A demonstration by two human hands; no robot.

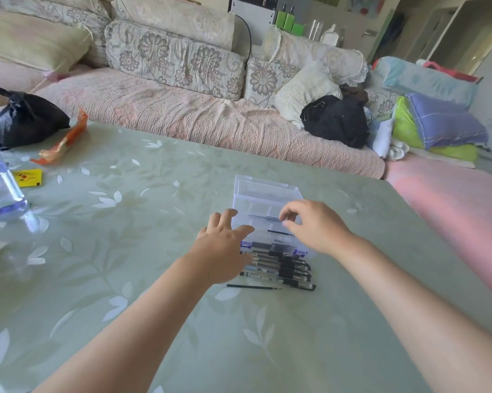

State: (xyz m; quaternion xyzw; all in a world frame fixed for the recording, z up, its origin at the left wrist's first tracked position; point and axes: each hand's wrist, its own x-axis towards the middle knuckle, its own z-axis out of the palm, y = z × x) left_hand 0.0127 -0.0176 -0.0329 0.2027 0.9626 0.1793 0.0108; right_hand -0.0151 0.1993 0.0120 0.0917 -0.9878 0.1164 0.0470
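A clear plastic box (263, 204) with purple latches sits on the green leaf-patterned table (126, 251), its lid raised at the far side. Several black pens (281, 269) lie in a row just in front of it, and one thin black refill (253, 287) lies nearest to me. My left hand (225, 251) reaches over the box's left front corner with fingers spread, covering the pens' left ends. My right hand (313, 225) hovers over the box's right side with fingers loosely curled; nothing shows in it.
A water bottle (1, 194) stands at the left edge. A black bag (26, 117), an orange wrapper (63, 143) and a yellow packet (28, 177) lie at the far left. Behind the table stands a sofa (211, 114) with cushions and piled clothes.
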